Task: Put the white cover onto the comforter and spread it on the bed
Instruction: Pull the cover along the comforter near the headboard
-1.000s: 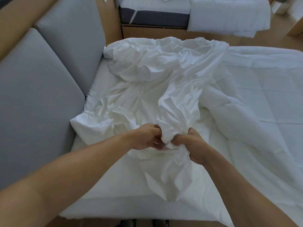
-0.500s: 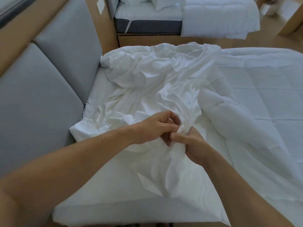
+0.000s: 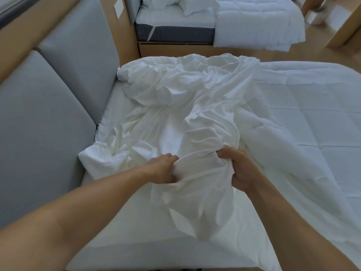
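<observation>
The white cover (image 3: 181, 98) lies crumpled in a heap over the left half of the bed (image 3: 121, 237). A bunched fold of it rises between my hands and a loose tail hangs down toward me. My left hand (image 3: 163, 169) grips the fold from the left, fingers curled into the cloth. My right hand (image 3: 239, 169) grips the same bunch from the right. The quilted white comforter (image 3: 316, 122) is spread flat over the right half of the bed, its near edge running under the cover.
A grey padded headboard (image 3: 48, 114) stands along the bed's left side. A second bed (image 3: 214, 22) with pillows and a white comforter stands at the back, wooden floor between the two. A wooden post is at the far right.
My hands, which were pinched close together on one bunch, have moved apart, widening the gathered fold between them. The view has tilted up, showing more of the far bed.
</observation>
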Demonstrator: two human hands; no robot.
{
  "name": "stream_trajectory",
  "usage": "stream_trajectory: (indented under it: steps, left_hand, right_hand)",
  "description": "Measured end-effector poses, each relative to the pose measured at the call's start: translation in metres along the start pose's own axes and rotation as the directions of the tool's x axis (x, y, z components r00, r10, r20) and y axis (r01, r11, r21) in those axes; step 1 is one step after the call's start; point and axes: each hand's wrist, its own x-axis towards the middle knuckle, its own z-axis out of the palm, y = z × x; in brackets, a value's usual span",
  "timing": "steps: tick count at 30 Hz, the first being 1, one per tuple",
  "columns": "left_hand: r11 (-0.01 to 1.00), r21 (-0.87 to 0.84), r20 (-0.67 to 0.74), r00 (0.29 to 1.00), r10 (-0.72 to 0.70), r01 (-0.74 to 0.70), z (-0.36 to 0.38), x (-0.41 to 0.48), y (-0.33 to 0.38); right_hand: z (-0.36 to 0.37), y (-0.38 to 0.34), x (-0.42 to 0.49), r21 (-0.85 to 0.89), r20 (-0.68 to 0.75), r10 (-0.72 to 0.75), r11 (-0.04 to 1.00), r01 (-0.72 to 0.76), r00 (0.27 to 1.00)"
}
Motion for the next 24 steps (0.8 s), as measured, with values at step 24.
stream_trajectory:
  steps: [24]
  left_hand:
    - [0.706, -0.704, 0.087, 0.996, -0.019, 0.075, -0.04, -0.027, -0.01]
  right_hand:
    - [0.039, 0.023, 0.034, -0.287, 0.062, 0.066, 0.957, -0.045, 0.996]
